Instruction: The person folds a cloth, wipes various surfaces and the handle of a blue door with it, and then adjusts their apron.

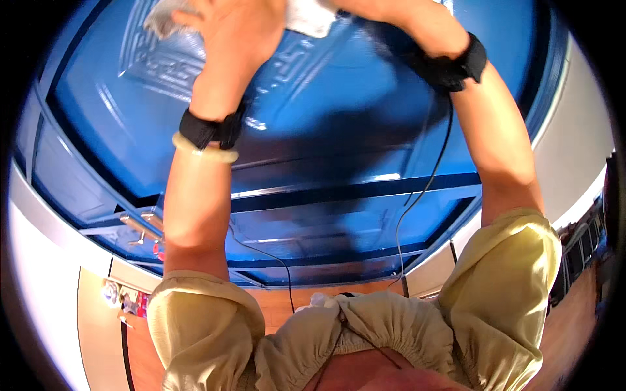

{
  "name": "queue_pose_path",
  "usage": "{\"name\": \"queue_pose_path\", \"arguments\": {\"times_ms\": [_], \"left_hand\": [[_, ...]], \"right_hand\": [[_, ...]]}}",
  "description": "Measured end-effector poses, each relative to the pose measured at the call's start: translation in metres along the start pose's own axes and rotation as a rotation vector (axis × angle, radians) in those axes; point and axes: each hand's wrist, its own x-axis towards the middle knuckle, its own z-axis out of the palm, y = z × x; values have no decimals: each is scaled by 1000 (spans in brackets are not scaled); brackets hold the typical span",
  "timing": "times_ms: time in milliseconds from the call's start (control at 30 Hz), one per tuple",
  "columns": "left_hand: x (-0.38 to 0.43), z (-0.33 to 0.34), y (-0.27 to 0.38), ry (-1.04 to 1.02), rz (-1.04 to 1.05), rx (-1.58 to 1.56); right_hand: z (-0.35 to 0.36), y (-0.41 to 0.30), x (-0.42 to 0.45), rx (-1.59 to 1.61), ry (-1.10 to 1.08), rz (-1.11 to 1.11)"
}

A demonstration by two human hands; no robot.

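A blue door (371, 83) with a raised geometric pattern fills the space before me. My left hand (239, 36) is against its patterned panel at the top of the view. A white cloth (310, 18) is under this hand, showing on both its sides, with its greyish edge by the fingers. My right hand (391, 10) reaches in from the right, beside the cloth. Its fingers are cut off by the upper rim, so whether it holds the cloth cannot be told. Black bands circle both wrists, and a pale bangle sits below the left one.
A metal door handle (142, 227) juts out at the left, with a small red item (159, 251) hanging under it. Thin black cables (398, 229) run down from my wrists. Small items lie on the wooden floor (274, 303) at lower left. A dark rack (582, 244) stands at the right.
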Motion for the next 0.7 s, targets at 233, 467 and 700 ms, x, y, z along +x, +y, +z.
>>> {"name": "queue_pose_path", "arguments": {"times_ms": [233,467,700], "left_hand": [[4,20,142,147,278,-289],[-65,19,223,-60,460,-478],[-175,25,230,-221,577,-453]], "right_hand": [[-34,118,-104,-105,139,113],[-42,138,-242,68,-26,368],[-42,58,-329,167,-15,437]]}}
